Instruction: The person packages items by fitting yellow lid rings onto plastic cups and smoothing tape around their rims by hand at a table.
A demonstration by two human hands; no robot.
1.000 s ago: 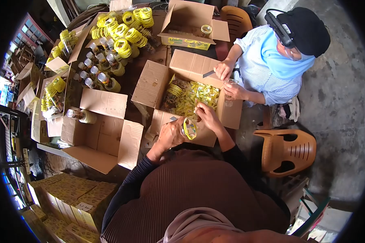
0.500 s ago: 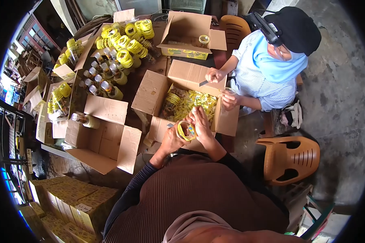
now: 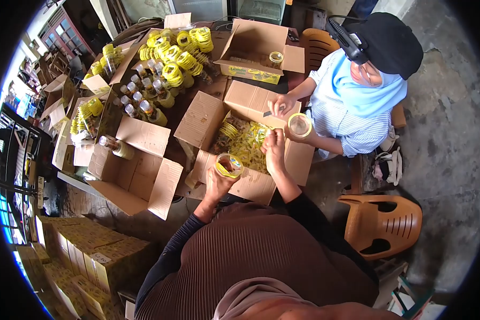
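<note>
My left hand (image 3: 218, 184) is wrapped round a clear cup with a yellow rim (image 3: 229, 166), above the near side of an open cardboard box. My right hand (image 3: 274, 152) is raised over that box's right part, its fingers pinched together at a small yellow piece (image 3: 263, 133). Inside the box (image 3: 199, 120) lie many yellow strips (image 3: 248, 152) and, at its left, a stack of yellow rings (image 3: 229, 130). Across the box, a co-worker's hands hold a dark blade (image 3: 267, 113) and another clear cup with a yellow rim (image 3: 300, 126).
An empty-looking carton (image 3: 138, 173) stands at the left, a bottle (image 3: 117, 147) on its edge. Behind it are several bottles (image 3: 146, 108) and yellow ring stacks (image 3: 172, 54). Another open box (image 3: 258, 37) stands at the back. A brown chair (image 3: 384, 224) is at the right.
My hands have moved apart: the left, with its cup, shifted left, and the right moved right, away from the cup. The co-worker's cup now faces up more fully. The camera view has shifted slightly.
</note>
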